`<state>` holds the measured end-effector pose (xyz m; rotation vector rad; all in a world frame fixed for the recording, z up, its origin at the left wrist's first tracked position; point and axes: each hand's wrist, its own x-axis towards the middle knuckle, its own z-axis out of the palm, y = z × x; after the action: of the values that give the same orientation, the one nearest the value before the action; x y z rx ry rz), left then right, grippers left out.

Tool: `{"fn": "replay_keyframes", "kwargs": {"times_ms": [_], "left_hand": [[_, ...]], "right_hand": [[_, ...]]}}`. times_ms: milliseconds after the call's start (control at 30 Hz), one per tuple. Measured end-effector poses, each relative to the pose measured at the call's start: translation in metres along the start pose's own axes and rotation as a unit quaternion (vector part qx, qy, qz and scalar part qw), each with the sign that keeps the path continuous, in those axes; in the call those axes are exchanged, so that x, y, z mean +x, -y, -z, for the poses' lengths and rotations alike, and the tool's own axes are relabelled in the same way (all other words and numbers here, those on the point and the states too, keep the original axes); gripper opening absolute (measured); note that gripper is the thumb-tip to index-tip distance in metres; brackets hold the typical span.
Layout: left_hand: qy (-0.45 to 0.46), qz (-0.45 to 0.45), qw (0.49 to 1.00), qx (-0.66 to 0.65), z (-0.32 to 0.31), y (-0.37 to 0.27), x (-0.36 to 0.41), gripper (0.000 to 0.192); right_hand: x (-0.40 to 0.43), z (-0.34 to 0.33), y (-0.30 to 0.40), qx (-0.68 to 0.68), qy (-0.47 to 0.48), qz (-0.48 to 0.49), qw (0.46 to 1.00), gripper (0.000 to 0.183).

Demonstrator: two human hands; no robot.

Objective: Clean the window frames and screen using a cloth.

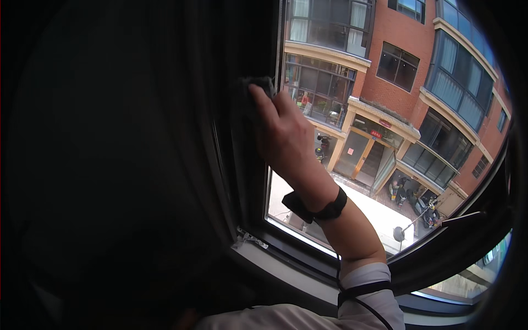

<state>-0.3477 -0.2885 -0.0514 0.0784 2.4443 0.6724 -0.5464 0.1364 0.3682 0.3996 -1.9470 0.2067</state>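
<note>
My right hand [286, 132], with a black strap and small black device at the wrist, reaches up from the lower right. Its fingers are closed on a dark cloth or pad [262, 86], pressed at the side of a dark window frame [247, 181]. The cloth's lower part is lost in shadow. Just right of the hand is the window opening, with a brick building outside. My left hand cannot be made out; a dim skin-toned patch shows at the bottom edge, too dark to identify.
A metal hinge or stay [251, 239] sits at the frame's lower corner, above a pale sill [284, 272]. A dark sash [462, 243] stands at the right. Outside, below, are a white flat surface [371, 206] and parked scooters [420, 206]. Deep shadow fills the left.
</note>
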Motion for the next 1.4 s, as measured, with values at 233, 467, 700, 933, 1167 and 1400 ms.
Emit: {"fn": "replay_keyframes", "kwargs": {"times_ms": [233,467,700,933,1167,1400], "left_hand": [[0.011,0.009,1.000,-0.016,-0.002,-0.005,0.014,0.039],[0.015,0.049,0.995,-0.081,-0.027,0.033,0.003,0.042],[0.019,0.004,1.000,-0.007,-0.062,0.100,-0.012,0.040],[0.074,0.051,0.995,0.044,0.008,-0.003,-0.005,0.043],[0.066,0.050,0.995,0.049,0.009,-0.001,-0.026,0.041],[0.073,0.043,0.996,0.000,-0.008,0.031,-0.024,0.039]], "right_hand": [[-0.022,-0.070,0.002,-0.179,0.044,0.012,0.983,0.052],[-0.216,-0.119,0.025,-0.087,0.273,-0.013,0.958,0.051],[-0.278,-0.152,0.050,-0.014,0.264,-0.105,0.959,0.050],[-0.331,-0.150,0.033,0.081,0.450,-0.203,0.866,0.047],[-0.193,-0.078,0.032,0.195,0.062,-0.235,0.950,0.060],[-0.126,-0.111,0.043,0.175,0.016,-0.135,0.975,0.063]]}}
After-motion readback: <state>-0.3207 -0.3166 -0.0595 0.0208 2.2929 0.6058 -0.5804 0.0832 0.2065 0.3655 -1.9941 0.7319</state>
